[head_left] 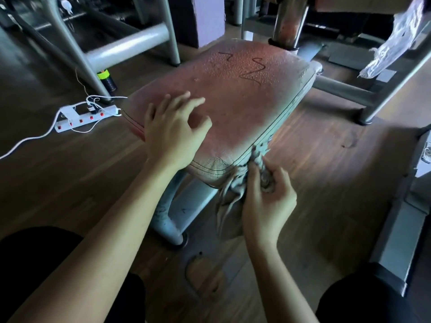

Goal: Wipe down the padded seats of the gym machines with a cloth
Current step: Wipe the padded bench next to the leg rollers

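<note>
At the centre of the frame stands the padded seat (245,94), a reddish-brown cushion with a pebbled, worn skin and dark scribbled lines on its far part. Its long axis runs from the lower middle of the picture up toward the upper right, where a rusty metal post (289,22) rises just behind its far edge. The near corner shows double stitching and cracked, paler covering.

The left hand (172,134) lies over the near left part of the seat, fingers spread and only loosely bent, holding nothing. Its fingertips are blurred, so whether they press on the padding or hover just above it cannot be told.

The right hand (265,201) is at the near right corner of the seat, fingers curled tight around a bunched grey cloth (229,206). The top of the wad touches the seat's side edge, and a loose fold hangs down below the hand beside the grey frame leg (168,217).

On the wooden floor (326,159) at the left lies a white power strip (84,118) with red switches and trailing cables, and near it a dark bottle (107,79) with a neon-green band. A crumpled plastic sheet (396,40) hangs at the upper right, cut off by the frame. Dark-clothed knees fill both lower corners, and the seat's underside is mostly hidden.
</note>
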